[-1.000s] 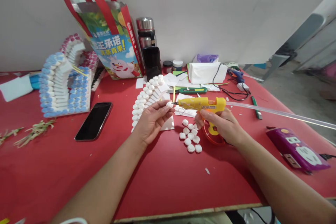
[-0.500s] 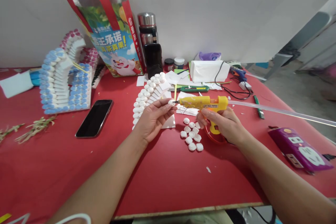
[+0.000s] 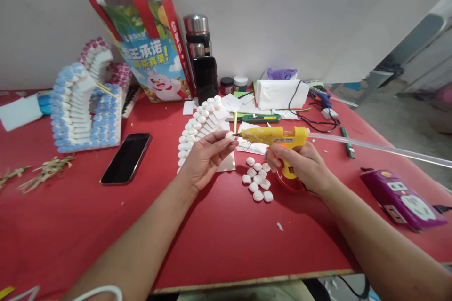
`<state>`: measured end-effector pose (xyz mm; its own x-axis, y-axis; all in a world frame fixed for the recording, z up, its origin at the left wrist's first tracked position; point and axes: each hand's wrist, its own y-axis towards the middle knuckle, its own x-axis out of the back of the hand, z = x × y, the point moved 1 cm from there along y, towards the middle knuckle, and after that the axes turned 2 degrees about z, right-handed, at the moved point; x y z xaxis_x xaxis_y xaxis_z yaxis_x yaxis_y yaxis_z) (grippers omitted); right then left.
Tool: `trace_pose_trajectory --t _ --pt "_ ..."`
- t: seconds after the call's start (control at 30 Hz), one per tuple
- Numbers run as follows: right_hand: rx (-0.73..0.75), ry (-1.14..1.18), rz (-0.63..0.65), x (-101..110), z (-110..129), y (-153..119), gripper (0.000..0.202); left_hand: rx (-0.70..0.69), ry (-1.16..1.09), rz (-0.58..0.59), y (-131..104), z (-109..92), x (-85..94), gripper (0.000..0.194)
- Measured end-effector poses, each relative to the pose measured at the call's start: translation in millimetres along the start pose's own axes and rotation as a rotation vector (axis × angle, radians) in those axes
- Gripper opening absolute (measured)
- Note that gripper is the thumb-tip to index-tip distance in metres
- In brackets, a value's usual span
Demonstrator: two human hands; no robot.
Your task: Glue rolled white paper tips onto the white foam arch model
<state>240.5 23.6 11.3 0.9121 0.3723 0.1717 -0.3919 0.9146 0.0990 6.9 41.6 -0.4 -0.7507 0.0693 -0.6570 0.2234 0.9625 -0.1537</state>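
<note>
White pellets (image 3: 258, 182) lie on the red bench (image 3: 219, 235) just below my right fingers (image 3: 274, 156), which wrap the yellow glue gun (image 3: 275, 135); its nozzle meets the white piece (image 3: 230, 136) my left fingers (image 3: 228, 141) pinch, beyond my wrists.

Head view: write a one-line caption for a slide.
Left hand holds a white piece at the nozzle of the yellow glue gun in the right hand, over a red table.

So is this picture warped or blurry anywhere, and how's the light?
In the head view: apparent wide-lens stretch in the left forearm and right forearm; soft shadows beside them on the red table; slight glare on the steel flask lid; the grey floor looks soft.
</note>
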Motion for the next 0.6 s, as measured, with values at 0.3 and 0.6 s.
trace_pose_trajectory --t 0.3,0.6 --pt "-0.019 0.0 0.03 0.0 -1.8 0.3 0.048 -0.007 0.002 -0.01 -0.8 -0.9 -0.6 0.019" --pt "-0.024 -0.006 0.032 -0.8 1.3 0.5 0.049 -0.009 0.01 -0.049 -2.3 -3.1 -2.8 0.021"
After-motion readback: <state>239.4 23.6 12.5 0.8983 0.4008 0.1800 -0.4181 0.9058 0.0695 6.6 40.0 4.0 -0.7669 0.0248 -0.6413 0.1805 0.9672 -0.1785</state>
